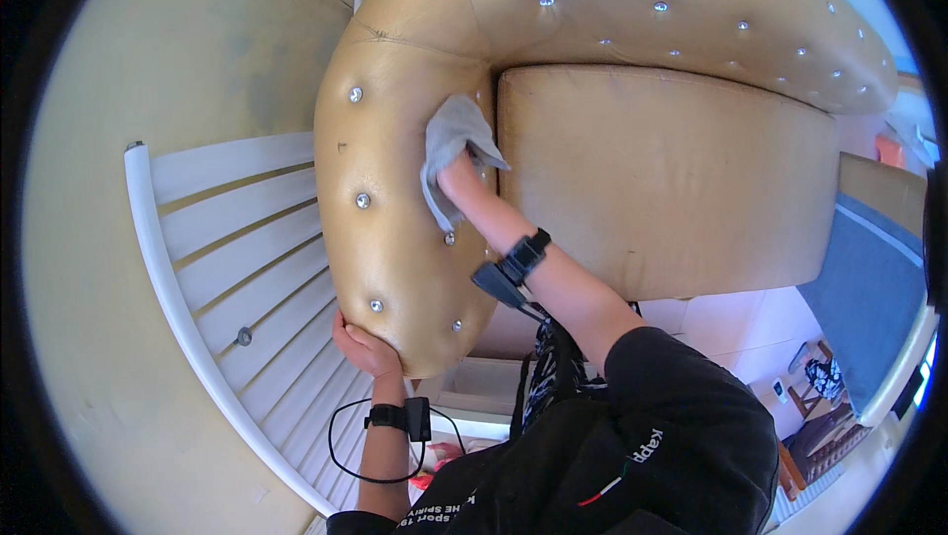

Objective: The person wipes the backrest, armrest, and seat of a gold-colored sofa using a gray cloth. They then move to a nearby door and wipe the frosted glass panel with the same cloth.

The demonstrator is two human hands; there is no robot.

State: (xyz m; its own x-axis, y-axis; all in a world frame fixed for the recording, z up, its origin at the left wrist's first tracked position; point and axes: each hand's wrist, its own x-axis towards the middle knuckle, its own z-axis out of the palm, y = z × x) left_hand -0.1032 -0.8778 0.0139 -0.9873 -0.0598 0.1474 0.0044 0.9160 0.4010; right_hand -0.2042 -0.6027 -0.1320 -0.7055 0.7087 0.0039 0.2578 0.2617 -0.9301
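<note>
A gold, leather-like sofa armrest [404, 268] set with shiny crystal buttons runs up before me. On its inner side my right hand [458, 165] presses a grey cloth [455, 124], which drapes over the fingers and hides most of them. My left hand [368, 350] cups the outer side of the armrest near its front end; some fingertips are hidden. Right of the cloth lies the tan seat cushion [666, 180], beside a dark gap along the armrest. The buttoned backrest [592, 17] curves across the top.
A white radiator [244, 254] stands close along the armrest's left side, against a stained yellowish wall [81, 276]. A cable [333, 446] loops from my left wrist strap. At right are a blue-grey covered surface [874, 305] and a purple tufted seat [826, 446].
</note>
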